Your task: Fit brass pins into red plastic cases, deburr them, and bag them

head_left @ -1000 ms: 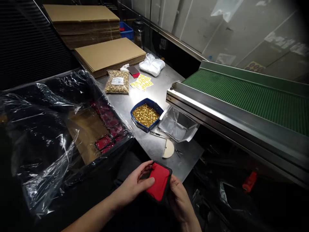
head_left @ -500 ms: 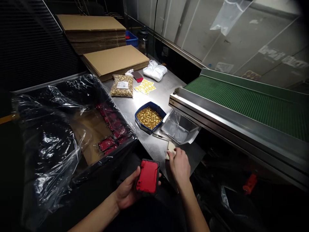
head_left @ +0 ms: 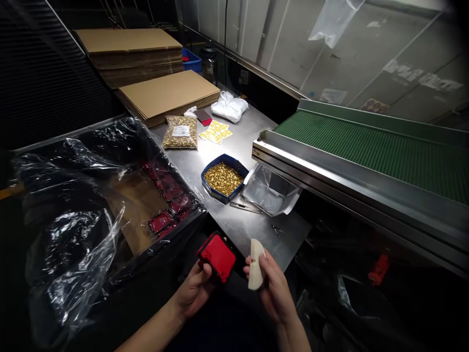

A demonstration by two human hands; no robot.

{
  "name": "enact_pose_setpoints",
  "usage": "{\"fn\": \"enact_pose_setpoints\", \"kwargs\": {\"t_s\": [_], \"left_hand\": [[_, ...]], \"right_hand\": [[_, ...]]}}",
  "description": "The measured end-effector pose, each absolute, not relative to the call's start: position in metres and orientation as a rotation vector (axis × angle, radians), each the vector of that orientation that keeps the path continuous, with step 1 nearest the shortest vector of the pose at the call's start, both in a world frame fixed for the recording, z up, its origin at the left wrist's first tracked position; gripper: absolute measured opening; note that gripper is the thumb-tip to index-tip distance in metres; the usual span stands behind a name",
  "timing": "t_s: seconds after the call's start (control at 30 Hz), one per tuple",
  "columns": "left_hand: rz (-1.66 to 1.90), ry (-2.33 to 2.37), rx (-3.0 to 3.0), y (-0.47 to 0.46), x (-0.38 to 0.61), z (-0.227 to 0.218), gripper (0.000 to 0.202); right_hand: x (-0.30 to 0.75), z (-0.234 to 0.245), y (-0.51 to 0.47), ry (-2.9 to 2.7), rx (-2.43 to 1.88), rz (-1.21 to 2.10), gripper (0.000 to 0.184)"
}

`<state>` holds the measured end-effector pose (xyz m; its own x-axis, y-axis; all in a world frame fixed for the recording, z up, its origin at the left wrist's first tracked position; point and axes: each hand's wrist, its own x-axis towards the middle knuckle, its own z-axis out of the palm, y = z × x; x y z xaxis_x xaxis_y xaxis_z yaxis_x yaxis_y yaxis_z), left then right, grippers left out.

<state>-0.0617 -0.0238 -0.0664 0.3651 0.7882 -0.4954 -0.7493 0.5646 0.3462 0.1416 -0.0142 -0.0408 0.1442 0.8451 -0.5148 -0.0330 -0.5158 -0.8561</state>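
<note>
My left hand (head_left: 196, 288) is wrapped round a red, black-edged protective case (head_left: 217, 256), tilted with its red face up. Beside it, in front of the table edge, my right hand (head_left: 274, 283) grips a thick cream half-disc (head_left: 256, 266) with a small notch in its straight side; it may be felt, but I cannot tell. The two held things are apart. Beyond them on the metal table (head_left: 242, 230) stands a blue tray (head_left: 208, 189) of small gold-coloured metal parts (head_left: 224, 178). A slim tool (head_left: 245, 208) and small tweezer-like pieces (head_left: 277, 230) lie nearer.
At left is a plastic-lined box (head_left: 84, 205) with several red cases (head_left: 161, 221) inside. A green conveyor (head_left: 366, 151) rises at right, a clear-lined bin (head_left: 271, 190) by its end. Farther back are a bag of gold parts (head_left: 180, 132), yellow stickers (head_left: 216, 131) and cardboard stacks (head_left: 168, 95).
My right hand has lifted the cream half-disc off the table and brought it nearer to me. In my left hand the red case has turned and tilted.
</note>
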Motion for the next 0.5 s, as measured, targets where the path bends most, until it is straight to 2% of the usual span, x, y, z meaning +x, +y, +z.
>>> {"fn": "enact_pose_setpoints", "kwargs": {"t_s": [0.07,0.13,0.23,0.5], "left_hand": [[0.96,0.662,0.085,-0.024,-0.059,-0.066,0.084],[0.922,0.626,0.081,-0.024,-0.056,-0.063,0.084],[0.858,0.579,0.081,-0.026,-0.054,-0.058,0.085],[0.757,0.342,0.062,-0.022,-0.045,-0.044,0.097]], "right_hand": [[0.145,-0.034,-0.032,-0.304,-1.396,1.673,0.054],[0.148,-0.029,-0.041,-0.044,-1.231,1.699,0.052],[0.153,-0.029,-0.046,0.036,-1.169,1.675,0.044],[0.149,-0.028,-0.053,0.093,-1.071,1.671,0.039]]}}
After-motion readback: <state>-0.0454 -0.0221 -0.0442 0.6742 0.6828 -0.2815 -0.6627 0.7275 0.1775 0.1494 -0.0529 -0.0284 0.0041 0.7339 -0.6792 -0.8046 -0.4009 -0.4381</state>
